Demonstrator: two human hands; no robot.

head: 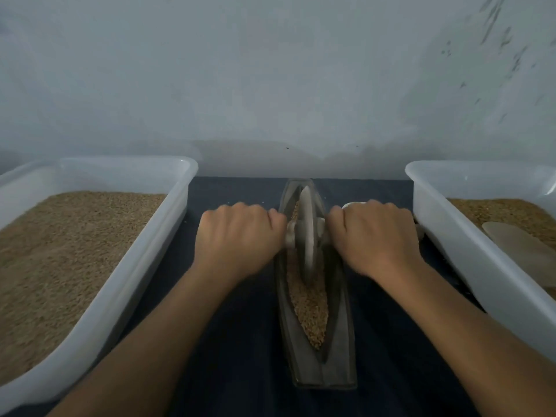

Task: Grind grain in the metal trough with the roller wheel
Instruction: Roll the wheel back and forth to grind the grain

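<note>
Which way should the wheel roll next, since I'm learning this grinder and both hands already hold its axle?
Probably pull it back toward you. The roller wheel sits in the far half of the metal trough, and most of the visible grain lies in the near half. The left hand and right hand already grip its handles.

1. The left hand (237,239) and right hand (376,236) each curl round an axle end of the roller wheel (307,233).
2. The wheel stands upright in the metal trough (319,365), on grain (310,308).
3. White tubs (126,266) of grain flank the trough on the dark tabletop (234,341).
</note>
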